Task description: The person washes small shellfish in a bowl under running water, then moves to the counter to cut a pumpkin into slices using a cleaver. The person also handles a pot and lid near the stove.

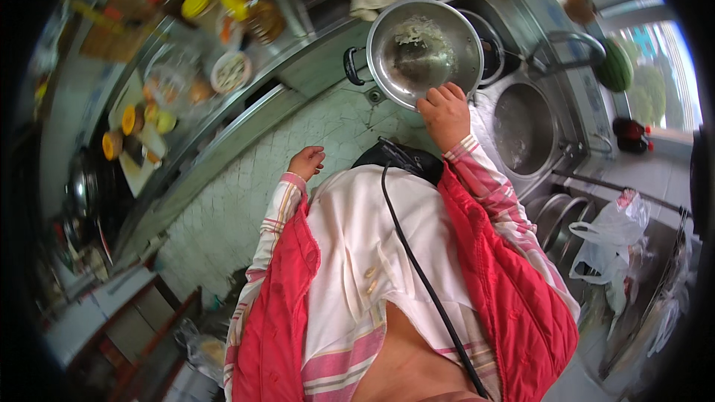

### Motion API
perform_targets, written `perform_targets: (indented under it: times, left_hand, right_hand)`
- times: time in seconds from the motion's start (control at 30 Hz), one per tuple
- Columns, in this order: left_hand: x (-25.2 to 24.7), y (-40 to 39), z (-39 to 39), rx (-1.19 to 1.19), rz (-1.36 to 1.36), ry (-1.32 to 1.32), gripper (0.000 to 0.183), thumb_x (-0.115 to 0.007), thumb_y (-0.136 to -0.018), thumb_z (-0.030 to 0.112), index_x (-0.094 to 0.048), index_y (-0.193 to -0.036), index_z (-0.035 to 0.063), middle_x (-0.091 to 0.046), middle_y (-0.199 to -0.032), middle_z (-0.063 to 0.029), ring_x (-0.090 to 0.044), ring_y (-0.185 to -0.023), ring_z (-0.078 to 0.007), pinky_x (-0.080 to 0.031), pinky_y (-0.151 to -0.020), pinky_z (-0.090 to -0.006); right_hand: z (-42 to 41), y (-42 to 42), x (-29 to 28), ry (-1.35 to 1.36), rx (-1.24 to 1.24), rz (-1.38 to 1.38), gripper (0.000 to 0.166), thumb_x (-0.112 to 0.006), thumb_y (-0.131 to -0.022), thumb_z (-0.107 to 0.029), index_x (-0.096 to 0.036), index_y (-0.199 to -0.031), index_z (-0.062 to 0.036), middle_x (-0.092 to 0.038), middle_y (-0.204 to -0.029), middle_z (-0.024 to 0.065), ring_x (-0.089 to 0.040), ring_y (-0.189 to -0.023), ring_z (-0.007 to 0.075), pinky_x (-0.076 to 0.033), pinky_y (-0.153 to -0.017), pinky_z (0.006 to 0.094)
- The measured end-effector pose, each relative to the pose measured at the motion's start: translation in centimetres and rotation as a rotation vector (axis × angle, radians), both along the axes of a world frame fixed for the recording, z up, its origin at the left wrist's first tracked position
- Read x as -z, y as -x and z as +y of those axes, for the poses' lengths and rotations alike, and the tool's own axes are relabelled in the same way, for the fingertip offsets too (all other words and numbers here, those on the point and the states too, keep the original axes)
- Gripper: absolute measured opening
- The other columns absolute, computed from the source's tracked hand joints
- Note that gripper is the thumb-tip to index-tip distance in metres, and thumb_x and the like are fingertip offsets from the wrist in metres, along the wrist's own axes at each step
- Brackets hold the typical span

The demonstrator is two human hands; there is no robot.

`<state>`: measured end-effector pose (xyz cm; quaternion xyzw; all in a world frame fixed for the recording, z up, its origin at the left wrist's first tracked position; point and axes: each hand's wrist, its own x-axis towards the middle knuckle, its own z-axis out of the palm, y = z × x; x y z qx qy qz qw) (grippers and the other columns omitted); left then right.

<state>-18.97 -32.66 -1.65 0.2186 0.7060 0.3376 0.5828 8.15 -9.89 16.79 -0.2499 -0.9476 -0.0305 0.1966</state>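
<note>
A wide stainless steel pot (385,67) is held at its near rim by my right hand (446,110), the fingers curled over the edge. White food residue and a shiny wet film show on the pot's inner base. Its black side handle (352,66) sticks out to the left. The pot is over the floor by the sink counter and covers part of what lies behind it. My left hand (307,162) hangs over the floor with loosely bent fingers, holding nothing.
Right of the pot is a steel sink basin (525,123) with a faucet (575,39). A watermelon (613,65) rests by the window. On the left counter are a white bowl (231,72), cut squash (133,119), a cutting board (148,159) and an oil bottle (262,17).
</note>
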Motion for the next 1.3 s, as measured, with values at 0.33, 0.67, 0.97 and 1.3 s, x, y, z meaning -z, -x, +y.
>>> perform_targets:
  times: [0.33, 0.67, 0.97, 1.3]
  left_hand:
    - [0.7, 7.1, -21.8, -0.467, 0.125, 0.030, 0.034, -0.062, -0.084, 0.025, -0.060, -0.109, 0.0035, -0.066, -0.086, -0.0087, -0.063, -0.069, -0.0157, -0.051, -0.065, -0.0292]
    - [-1.0, 10.5, -37.5, -0.917, 0.242, -0.010, 0.034, -0.061, -0.084, 0.027, -0.062, -0.108, 0.0028, -0.067, -0.083, -0.0089, -0.063, -0.070, -0.0158, -0.050, -0.068, -0.0288]
    - [-0.2, 14.8, -42.6, -1.166, 0.151, 0.021, 0.034, -0.061, -0.085, 0.024, -0.061, -0.111, 0.0027, -0.066, -0.084, -0.0081, -0.063, -0.069, -0.0150, -0.051, -0.064, -0.0277]
    - [-1.8, 25.6, -47.2, -1.324, 0.218, 0.089, 0.033, -0.060, -0.085, 0.024, -0.061, -0.112, 0.0036, -0.065, -0.080, -0.0057, -0.062, -0.067, -0.0139, -0.050, -0.062, -0.0276]
  right_hand:
    - [-15.1, 20.2, -0.1, 0.059, -0.587, 0.025, 0.003, -0.058, -0.065, -0.011, -0.055, -0.067, -0.0111, -0.048, -0.069, 0.0043, -0.054, -0.072, 0.0230, -0.044, -0.084, 0.0402]
    - [-30.5, 39.9, 0.7, 0.218, -1.178, -0.044, 0.009, -0.065, -0.067, -0.015, -0.056, -0.068, -0.0115, -0.049, -0.068, 0.0049, -0.055, -0.074, 0.0239, -0.042, -0.085, 0.0410]
    - [-39.0, 57.3, 2.6, 0.152, -1.415, -0.047, 0.007, -0.064, -0.068, -0.015, -0.059, -0.069, -0.0100, -0.052, -0.071, 0.0059, -0.056, -0.078, 0.0241, -0.040, -0.083, 0.0390]
    - [-46.2, 73.3, 7.1, 0.229, -1.380, -0.005, 0.006, -0.062, -0.071, -0.017, -0.059, -0.069, -0.0120, -0.053, -0.074, 0.0045, -0.056, -0.077, 0.0222, -0.038, -0.071, 0.0377]
